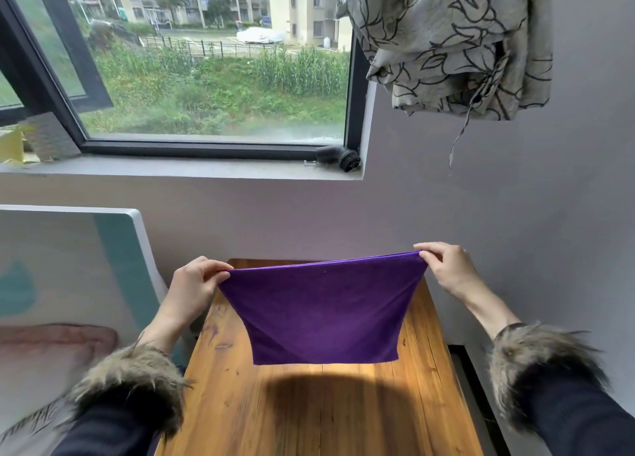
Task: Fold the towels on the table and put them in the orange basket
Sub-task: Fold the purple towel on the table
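Fur-trimmed dark sleeve cuffs [130,383] sit closest, one on each forearm, and both arms reach forward over the long wooden plank tabletop [323,411]. Beyond the left hand's outer side leans a white-framed picture panel [68,270] with teal and pink shapes. That left hand [197,280] pinches the upper left corner of a purple rectangular microfibre towel [324,313] between thumb and curled fingers. Stretched between the two hands, the towel hangs in the air above the tabletop, its top edge taut and seemingly doubled, its lower edge clear of the wood with a dark shadow beneath it. On the other side, the right hand [446,270] pinches the upper right corner the same way, held slightly higher than the left. Above and beyond both hands, a black round-headed brush [338,158] lies on the grey window sill [171,168], and a bundled grey leaf-patterned curtain [446,43] hangs high above the right hand.
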Tool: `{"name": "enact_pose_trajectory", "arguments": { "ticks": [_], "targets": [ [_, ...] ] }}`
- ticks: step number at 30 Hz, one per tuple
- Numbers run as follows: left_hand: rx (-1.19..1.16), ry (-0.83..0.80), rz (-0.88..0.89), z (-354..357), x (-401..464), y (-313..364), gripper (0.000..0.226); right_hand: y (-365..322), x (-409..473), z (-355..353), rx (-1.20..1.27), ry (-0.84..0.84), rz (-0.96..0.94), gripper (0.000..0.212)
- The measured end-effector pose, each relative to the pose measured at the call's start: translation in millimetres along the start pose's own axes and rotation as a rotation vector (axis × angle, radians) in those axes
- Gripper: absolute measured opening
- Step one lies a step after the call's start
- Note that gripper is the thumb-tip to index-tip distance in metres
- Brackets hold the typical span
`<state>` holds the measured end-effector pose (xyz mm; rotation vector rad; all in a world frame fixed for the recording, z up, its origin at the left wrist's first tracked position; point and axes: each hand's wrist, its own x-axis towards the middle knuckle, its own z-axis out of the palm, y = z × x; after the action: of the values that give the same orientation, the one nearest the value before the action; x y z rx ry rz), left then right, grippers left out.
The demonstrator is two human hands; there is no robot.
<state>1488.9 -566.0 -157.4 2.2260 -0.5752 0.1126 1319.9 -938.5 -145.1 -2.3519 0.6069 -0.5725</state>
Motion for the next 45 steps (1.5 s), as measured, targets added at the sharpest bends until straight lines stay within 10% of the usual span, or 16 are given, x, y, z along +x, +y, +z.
{"name": "enact_pose_trajectory", "arguments": {
  "ticks": [12, 24, 45],
  "targets": [
    [0.019, 0.079, -0.159, 42, 68, -1, 0.013, 7, 70, 34, -0.236, -0.03, 0.047, 0.021],
    [-0.173, 0.101, -0.056, 47, 78, -1, 0.014, 9, 55, 30, 0.058, 0.207, 0.126, 0.022],
    [-0.055, -0.798, -0.66, 105, -174, -110, 0.014, 134, -201, 86, 0.001, -0.789, 0.85, 0.023]
  ]
}}
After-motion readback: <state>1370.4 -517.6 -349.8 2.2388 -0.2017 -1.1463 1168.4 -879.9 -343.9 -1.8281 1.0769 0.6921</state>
